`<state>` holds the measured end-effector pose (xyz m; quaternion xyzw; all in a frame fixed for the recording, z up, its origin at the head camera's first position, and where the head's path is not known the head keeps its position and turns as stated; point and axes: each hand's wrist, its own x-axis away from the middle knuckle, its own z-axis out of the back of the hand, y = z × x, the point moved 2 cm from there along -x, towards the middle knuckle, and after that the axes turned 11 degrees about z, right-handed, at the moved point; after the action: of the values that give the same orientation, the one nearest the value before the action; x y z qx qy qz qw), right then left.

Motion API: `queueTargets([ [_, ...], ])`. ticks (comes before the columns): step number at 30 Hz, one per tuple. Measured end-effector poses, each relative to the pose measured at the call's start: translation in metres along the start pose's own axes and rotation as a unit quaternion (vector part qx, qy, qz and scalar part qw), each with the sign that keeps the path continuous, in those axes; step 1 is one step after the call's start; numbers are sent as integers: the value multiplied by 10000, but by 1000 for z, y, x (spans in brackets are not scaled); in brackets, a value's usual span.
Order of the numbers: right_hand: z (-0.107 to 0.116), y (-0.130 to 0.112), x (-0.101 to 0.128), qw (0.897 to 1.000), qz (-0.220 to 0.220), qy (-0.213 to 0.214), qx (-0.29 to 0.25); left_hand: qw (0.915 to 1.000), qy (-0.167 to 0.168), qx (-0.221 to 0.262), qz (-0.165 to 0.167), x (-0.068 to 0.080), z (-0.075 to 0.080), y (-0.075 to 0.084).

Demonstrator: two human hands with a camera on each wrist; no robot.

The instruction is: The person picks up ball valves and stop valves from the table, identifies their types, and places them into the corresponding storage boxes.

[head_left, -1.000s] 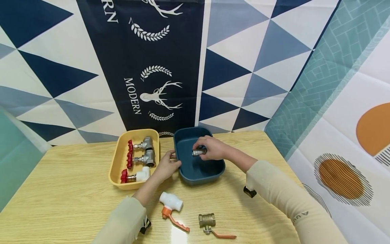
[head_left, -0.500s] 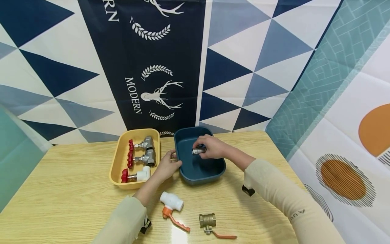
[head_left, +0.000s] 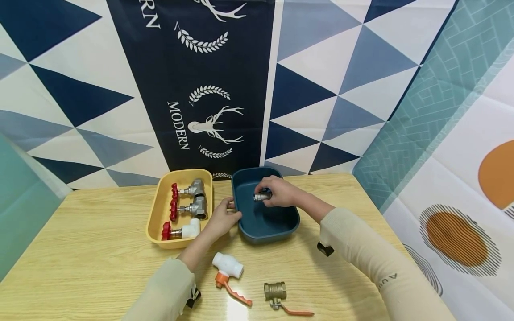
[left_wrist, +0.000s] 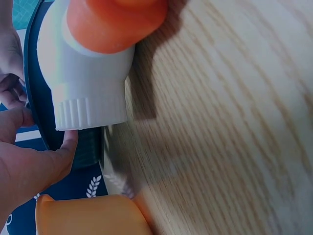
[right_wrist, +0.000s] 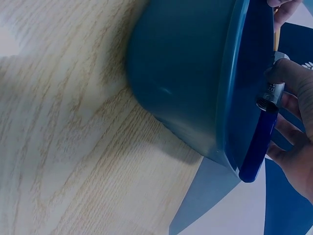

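My right hand (head_left: 279, 192) reaches over the dark blue bin (head_left: 268, 239) and pinches a small metal ball valve (head_left: 262, 196). In the right wrist view, thumb and fingers close round its silver body (right_wrist: 270, 93), and a long blue lever handle (right_wrist: 259, 147) extends from it, overlapping the bin's rim. My left hand (head_left: 221, 219) holds the bin's left side, thumb at the rim. The left wrist view has that hand's fingertip (left_wrist: 70, 139) against the bin's outer wall, partly behind a white valve.
The yellow bin (head_left: 154, 218) at left holds several red-wheeled valves (head_left: 196, 207). Nearer me on the wooden table (head_left: 92, 267) lie a white plastic valve (head_left: 228, 265) with an orange handle and a brass valve (head_left: 275, 291) with an orange-red lever. A patterned wall covering stands behind.
The head view has shifted slightly, so the bins appear a little further right. My right hand and its valve sit marginally nearer the bin's left side; the left hand keeps its hold.
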<state>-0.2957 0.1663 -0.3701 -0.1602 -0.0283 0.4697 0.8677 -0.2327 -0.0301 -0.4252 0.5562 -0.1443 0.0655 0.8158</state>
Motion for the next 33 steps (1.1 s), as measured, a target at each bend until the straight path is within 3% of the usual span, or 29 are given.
queueTargets([
  [23,-1,8,-15,9997,-250,35,-57,9999,-55,85,-36,0,1,0],
  [33,-2,8,-23,10000,-79,32,17,9998,-95,155,-56,-1,0,-2],
])
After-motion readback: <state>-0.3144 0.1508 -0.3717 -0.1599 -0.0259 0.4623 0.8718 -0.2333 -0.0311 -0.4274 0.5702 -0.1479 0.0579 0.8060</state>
